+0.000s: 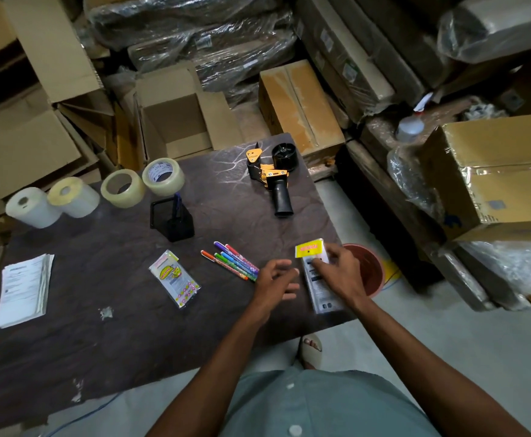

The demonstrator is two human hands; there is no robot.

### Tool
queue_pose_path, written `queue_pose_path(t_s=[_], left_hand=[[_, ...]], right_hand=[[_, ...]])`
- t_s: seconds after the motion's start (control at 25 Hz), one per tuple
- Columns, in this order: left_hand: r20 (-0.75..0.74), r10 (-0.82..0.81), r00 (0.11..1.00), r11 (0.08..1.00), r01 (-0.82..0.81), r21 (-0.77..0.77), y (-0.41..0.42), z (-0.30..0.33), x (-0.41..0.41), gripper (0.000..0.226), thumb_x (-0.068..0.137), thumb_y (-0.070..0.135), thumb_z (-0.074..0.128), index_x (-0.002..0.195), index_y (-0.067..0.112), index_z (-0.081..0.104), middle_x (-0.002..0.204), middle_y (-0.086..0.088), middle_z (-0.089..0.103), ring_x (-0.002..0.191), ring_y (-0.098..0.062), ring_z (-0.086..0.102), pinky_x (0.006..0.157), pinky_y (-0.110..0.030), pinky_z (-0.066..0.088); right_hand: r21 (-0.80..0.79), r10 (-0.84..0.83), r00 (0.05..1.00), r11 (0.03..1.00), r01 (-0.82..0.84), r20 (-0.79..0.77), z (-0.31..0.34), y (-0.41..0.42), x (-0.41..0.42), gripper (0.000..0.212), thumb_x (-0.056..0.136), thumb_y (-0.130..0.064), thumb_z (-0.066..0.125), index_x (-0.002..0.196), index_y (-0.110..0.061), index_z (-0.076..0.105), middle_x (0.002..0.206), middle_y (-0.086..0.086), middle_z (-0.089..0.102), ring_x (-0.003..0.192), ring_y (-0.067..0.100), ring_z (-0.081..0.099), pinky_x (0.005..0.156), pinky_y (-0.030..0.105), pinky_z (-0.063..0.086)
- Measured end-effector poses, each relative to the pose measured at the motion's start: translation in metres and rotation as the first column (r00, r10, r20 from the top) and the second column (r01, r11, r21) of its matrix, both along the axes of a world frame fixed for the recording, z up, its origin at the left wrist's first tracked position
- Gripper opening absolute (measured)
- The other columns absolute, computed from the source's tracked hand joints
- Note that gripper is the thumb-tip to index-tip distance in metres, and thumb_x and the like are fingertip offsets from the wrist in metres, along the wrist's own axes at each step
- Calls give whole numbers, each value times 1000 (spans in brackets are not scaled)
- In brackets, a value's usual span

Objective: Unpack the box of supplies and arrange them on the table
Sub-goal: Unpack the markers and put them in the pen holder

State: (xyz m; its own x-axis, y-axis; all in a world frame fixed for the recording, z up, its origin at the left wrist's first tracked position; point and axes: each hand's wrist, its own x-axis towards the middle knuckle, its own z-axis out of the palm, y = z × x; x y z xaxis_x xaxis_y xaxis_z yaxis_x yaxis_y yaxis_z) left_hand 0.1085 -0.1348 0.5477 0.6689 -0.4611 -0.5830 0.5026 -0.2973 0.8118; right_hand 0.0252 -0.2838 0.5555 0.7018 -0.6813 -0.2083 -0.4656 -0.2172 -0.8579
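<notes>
Two hands over the near right part of the table (125,326), most supplies already laid out. My right hand (336,272) rests on the yellow-headed blister pack (317,279), fingertips curled onto its top face, pressing it down near the table's right edge. My left hand (277,279) hovers just left of the pack, fingers apart and loosely bent, holding nothing.

Step in hand, as I judge it: squaring this pack into place. The pack lies close to the right edge, its near end nearly at the table's front corner, so I should slide it left and away from the edge, keep fingertips flat so it doesn't flip, and use the left hand as a stop. Watch the colored pens (231,261) just left of my left hand; they roll, don't knock them.

Elsewhere on the table:
- sticker packet (176,279) left of the pens
- black pen holder (176,220) with one pen in it
- orange tape dispenser (272,178) far right
- two clear tape rolls (143,182)
- two white label rolls (53,203) at far left
- stack of papers (23,290) at left edge

Red bucket (368,269) sits on the floor just right of the pack; risk is the pack sliding off toward it.
</notes>
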Motion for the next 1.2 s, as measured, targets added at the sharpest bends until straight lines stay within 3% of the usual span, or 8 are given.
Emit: queue_pose_path(t_s=[0.12, 0.24, 0.4, 0.56, 0.64, 0.84, 1.04, 1.2], left_hand=[[-26, 70, 997, 998, -70, -6, 8, 14, 11, 36, 87, 32, 72, 117, 18, 59, 109, -12, 71, 82, -26, 72, 70, -40, 60], [-77, 80, 994, 992, -87, -93, 21, 29, 23, 24, 90, 21, 66, 113, 15, 64, 106, -12, 74, 92, -30, 72, 80, -48, 60], [-52, 185, 981, 965, -191, -177, 47, 38, 34, 23, 91, 8, 63, 113, 16, 67, 101, -10, 74, 88, -28, 72, 82, -52, 58], [-48, 376, 925, 909, -379, -173, 80, 43, 48, 22, 92, 8, 62, 114, 12, 65, 96, -8, 76, 80, -23, 73, 72, -43, 60], [-52, 457, 888, 872, -459, -169, 95, 46, 59, 23, 92, 7, 63, 115, 9, 64, 100, -10, 75, 85, -25, 73, 74, -44, 60], [-19, 505, 863, 844, -498, -197, 126, 58, 81, 19, 93, 5, 61, 110, 11, 64, 101, -10, 73, 85, -23, 71, 68, -37, 61], [-9, 448, 894, 872, -439, -216, 151, 61, 97, 22, 94, 9, 61, 115, 15, 64, 104, -8, 74, 92, -32, 73, 72, -47, 59], [17, 439, 898, 879, -426, -216, 158, 58, 102, 20, 94, 7, 60, 112, 16, 64, 100, -6, 75, 86, -27, 74, 65, -41, 60]], right_hand=[[338, -15, 987, 940, -40, 158, 15, 16, 31, 21, 85, -5, 70, 105, -12, 74, 91, 5, 78, 78, 15, 73, 71, 26, 58], [572, -59, 981, 818, -59, 186, 28, 34, 60, 28, 82, 4, 72, 109, -5, 72, 93, 21, 76, 76, 30, 72, 77, 45, 59], [482, 28, 976, 866, -130, 214, 31, 60, 85, 30, 80, 3, 76, 109, -3, 70, 92, 20, 76, 76, 28, 72, 76, 45, 59], [271, 185, 971, 937, -221, 154, 33, 83, 92, 31, 82, 7, 71, 107, -10, 70, 70, -8, 70, 57, -5, 62, 54, 14, 51], [199, 279, 951, 932, -302, 135, 32, 94, 91, 25, 80, 3, 75, 102, -9, 74, 73, -10, 71, 57, -8, 62, 53, 9, 47], [18, 420, 899, 905, -425, 121, 33, 124, 99, 41, 67, -23, 87, 105, -33, 75, 107, -10, 71, 88, 1, 66, 78, 16, 51], [0, 447, 890, 894, -448, 88, 46, 141, 112, 40, 69, -15, 88, 106, -26, 78, 90, -9, 72, 76, -18, 58, 69, 1, 41], [62, 439, 888, 891, -450, 135, 49, 150, 114, 29, 68, -9, 88, 90, -25, 76, 81, 5, 75, 68, 0, 59, 74, 15, 50]])
